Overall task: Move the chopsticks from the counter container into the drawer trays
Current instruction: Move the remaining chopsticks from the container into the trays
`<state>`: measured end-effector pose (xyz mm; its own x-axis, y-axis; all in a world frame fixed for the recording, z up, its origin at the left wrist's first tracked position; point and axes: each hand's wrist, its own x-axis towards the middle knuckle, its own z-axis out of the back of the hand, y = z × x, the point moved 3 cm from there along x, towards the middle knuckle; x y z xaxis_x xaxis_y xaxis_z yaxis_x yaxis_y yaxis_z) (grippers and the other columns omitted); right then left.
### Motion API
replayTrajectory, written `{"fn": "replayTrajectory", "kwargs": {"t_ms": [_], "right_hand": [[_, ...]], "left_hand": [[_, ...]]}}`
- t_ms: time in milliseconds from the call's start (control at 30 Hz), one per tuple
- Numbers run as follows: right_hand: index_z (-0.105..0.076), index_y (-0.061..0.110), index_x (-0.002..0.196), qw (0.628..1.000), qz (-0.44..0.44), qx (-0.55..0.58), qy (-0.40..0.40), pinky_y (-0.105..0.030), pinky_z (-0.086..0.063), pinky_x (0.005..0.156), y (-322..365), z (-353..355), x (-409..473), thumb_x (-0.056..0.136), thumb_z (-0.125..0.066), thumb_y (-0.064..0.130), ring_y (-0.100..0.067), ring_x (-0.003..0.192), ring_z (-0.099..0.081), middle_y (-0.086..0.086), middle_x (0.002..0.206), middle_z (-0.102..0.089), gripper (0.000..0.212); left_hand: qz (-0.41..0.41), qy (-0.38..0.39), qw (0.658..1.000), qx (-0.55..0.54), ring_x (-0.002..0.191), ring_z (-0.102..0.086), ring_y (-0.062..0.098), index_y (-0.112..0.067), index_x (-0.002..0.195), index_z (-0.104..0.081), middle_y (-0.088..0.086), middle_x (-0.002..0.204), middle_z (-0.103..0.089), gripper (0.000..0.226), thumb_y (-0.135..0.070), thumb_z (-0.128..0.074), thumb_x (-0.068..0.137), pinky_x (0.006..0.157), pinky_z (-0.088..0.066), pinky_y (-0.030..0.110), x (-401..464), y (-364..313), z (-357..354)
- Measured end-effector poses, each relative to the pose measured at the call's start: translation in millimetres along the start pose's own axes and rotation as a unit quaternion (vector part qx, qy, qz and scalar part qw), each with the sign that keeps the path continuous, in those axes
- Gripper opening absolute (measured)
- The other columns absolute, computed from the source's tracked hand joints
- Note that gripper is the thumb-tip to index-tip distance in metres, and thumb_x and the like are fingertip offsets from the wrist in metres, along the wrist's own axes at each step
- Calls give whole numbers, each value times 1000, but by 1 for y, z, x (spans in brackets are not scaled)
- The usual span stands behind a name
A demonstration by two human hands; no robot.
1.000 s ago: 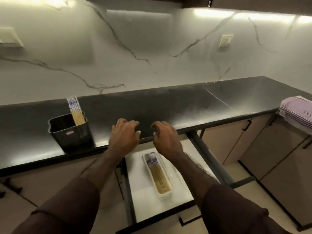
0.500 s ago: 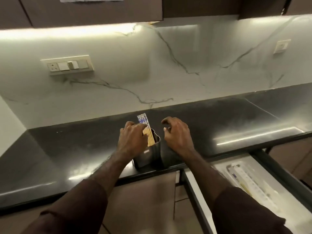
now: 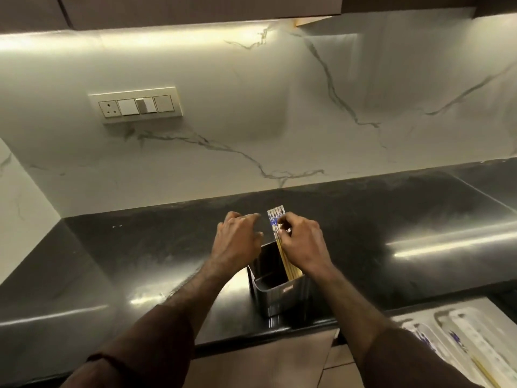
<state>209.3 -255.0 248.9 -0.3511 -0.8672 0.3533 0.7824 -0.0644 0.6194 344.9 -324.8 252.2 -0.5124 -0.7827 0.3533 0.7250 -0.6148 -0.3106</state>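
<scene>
A dark counter container (image 3: 275, 295) stands near the front edge of the black counter (image 3: 140, 247). Several bamboo chopsticks (image 3: 277, 222) with blue-and-white tops stand upright in its right compartment. My right hand (image 3: 300, 242) pinches the chopsticks just below their patterned tops. My left hand (image 3: 237, 242) hovers over the container's left side with fingers loosely curled, holding nothing. At the bottom right the open drawer shows a clear tray (image 3: 458, 331) with chopsticks (image 3: 481, 368) lying in it.
A marble backsplash with a switch plate (image 3: 135, 106) rises behind the counter. Cabinet fronts (image 3: 260, 365) run below the counter edge. Overhead cabinets hang at the top of the view.
Both hands left the drawer and went to the container on the counter. My right hand has now taken hold of the chopsticks, and the view has swung left.
</scene>
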Motion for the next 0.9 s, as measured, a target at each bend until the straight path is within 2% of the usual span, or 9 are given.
{"fn": "replayTrajectory", "kwargs": {"t_ms": [167, 267, 367, 433, 500, 533, 667, 767, 900], "right_hand": [[-60, 21, 123, 998, -48, 29, 39, -31, -59, 84, -25, -15, 30, 92, -63, 22, -7, 91, -66, 2, 108, -70, 31], [-61, 22, 122, 997, -59, 34, 46, -28, -59, 82, -41, -22, 40, 92, -63, 24, -5, 89, -66, 3, 107, -70, 30], [-65, 23, 118, 995, -72, 53, 44, -25, -58, 81, -53, -29, 43, 91, -63, 26, -4, 85, -68, 5, 101, -73, 27], [-67, 24, 116, 994, -75, 68, 50, -31, -59, 81, -56, -34, 41, 91, -63, 27, -7, 84, -69, 3, 99, -75, 26], [-68, 22, 116, 993, -75, 80, 51, -33, -58, 81, -59, -39, 38, 91, -63, 27, -9, 85, -70, 2, 98, -75, 26], [-68, 22, 116, 993, -75, 83, 46, -33, -58, 82, -60, -40, 37, 90, -64, 26, -9, 85, -70, 1, 99, -75, 26], [-69, 20, 116, 992, -82, 92, 32, -33, -57, 83, -62, -39, 34, 90, -64, 22, -10, 87, -70, 1, 99, -76, 27], [-69, 20, 117, 991, -86, 100, 39, -34, -58, 82, -62, -38, 31, 91, -64, 25, -9, 86, -69, 2, 97, -75, 27], [-72, 20, 112, 988, -97, 112, 42, -33, -58, 79, -60, -29, 26, 90, -65, 32, -8, 82, -69, 2, 94, -75, 26]], "left_hand": [[26, 36, 997, -66, 124, -49, 20, -23, 136, -52, 0, 128, -64, 50, -31, -64, 88, 99, -42, 35, 47, 7, -31], [28, 31, 993, -110, 116, -60, 16, -22, 132, -58, 0, 125, -67, 45, -29, -65, 88, 100, -46, 35, 68, 3, -46], [41, -7, 988, -148, 89, -70, 6, -21, 119, -68, -1, 107, -75, 33, -27, -66, 87, 85, -56, 26, 78, 4, -60], [46, -28, 984, -171, 74, -68, -5, -23, 110, -73, -5, 95, -77, 25, -25, -67, 87, 73, -56, 14, 78, 8, -68], [55, -44, 976, -207, 71, -65, -15, -23, 105, -75, -8, 92, -77, 20, -23, -71, 85, 67, -52, 6, 77, 12, -75], [61, -49, 970, -228, 72, -65, -16, -22, 103, -76, -8, 91, -77, 19, -23, -73, 84, 68, -54, 8, 76, 14, -77], [97, -37, 948, -300, 71, -73, 2, -16, 98, -77, -5, 85, -77, 15, -18, -75, 83, 65, -62, 32, 75, 19, -83], [112, -30, 934, -339, 70, -73, 6, -14, 94, -78, -4, 81, -77, 13, -12, -75, 82, 64, -63, 33, 74, 16, -79], [90, -14, 924, -372, 70, -74, 10, -14, 93, -77, -2, 81, -77, 14, -8, -75, 81, 65, -63, 34, 72, 2, -60]]}}
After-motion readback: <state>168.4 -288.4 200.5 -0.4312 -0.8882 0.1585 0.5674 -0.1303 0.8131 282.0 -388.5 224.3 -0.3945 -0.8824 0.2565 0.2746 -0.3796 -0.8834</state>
